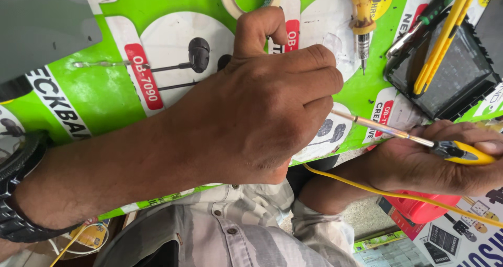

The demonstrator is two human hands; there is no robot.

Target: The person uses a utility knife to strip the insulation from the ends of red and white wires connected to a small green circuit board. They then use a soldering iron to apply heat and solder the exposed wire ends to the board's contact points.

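My left hand [262, 99] lies knuckles up on the green printed sheet [105, 97] that covers the bench. Its fingers are curled down and the thumb points up toward a roll of pale tape [228, 0]; whatever lies under the fingers is hidden. There is a dark watch [15, 193] on that wrist. My right hand [419, 162] grips a soldering iron [398, 135] by its yellow handle. The metal shaft points left, and its tip disappears under my left fingers. A yellow cord [398, 196] trails from the iron below my right hand.
A yellow-handled screwdriver [362, 15] lies at the top, tip down. At the top right, a black tray [450, 81] has yellow sticks [445, 36] and a green-handled tool [427, 18] across it. There is a grey panel [42, 26] at the top left and a red object [419, 208] below my right hand.
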